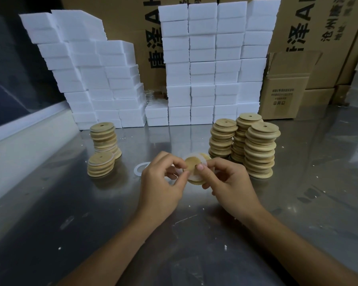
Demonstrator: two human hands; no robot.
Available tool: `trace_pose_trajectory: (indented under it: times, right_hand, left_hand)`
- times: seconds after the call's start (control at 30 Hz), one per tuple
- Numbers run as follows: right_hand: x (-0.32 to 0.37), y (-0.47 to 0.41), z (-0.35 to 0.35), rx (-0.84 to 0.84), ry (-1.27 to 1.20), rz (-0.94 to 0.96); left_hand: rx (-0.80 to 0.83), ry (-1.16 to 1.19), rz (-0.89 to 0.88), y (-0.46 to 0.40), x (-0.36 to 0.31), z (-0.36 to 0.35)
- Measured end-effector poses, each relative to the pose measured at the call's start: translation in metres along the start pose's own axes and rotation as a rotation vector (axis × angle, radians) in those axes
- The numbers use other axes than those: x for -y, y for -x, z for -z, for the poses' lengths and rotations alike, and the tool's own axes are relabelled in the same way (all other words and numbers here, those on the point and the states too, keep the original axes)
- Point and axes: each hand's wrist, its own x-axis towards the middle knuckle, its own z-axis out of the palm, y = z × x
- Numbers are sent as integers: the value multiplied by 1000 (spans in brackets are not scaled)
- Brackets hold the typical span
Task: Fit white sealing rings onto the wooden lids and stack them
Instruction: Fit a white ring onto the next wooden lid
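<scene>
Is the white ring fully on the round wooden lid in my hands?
Partly on: white sealing ring still overhangs round wooden lid.

White foam blocks [213,65] are stacked in tall columns at twelve o'clock on the metal table [70,213], with a lower stepped pile [95,83] at eleven. Printed cardboard cartons [318,27] are seen behind, and a small open carton [285,87] at two o'clock

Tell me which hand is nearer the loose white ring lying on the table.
Left. The left hand is right beside the loose ring, partly covering it; the right hand is farther off, beyond the held lid.
</scene>
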Motion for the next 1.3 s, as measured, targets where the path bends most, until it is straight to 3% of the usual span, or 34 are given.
trace_pose_trajectory:
  times: [0.1,0.33,0.43,0.6,0.73,1.0,1.3]
  right_hand:
    - [3,0,0,-1,-10,9]
    - [5,1,-2,46,2,55]
    - [6,2,-1,56,-10,67]
    - [6,1,-1,84,-53,48]
    - [5,2,-1,101,-59,-10]
    - [0,0,3,-5,2,8]
    - [-6,0,6,33,146,93]
  left_hand:
    - [-19,7,70,1,-1,-1]
    - [-62,195,465,-3,0,-1]
    - [37,266,599,-3,-1,-1]
    - [182,650,824,-4,-8,0]
    - [161,682,791,-5,-11,2]
    - [155,352,521,0,-6,-2]
    - [147,277,379,0,-6,0]
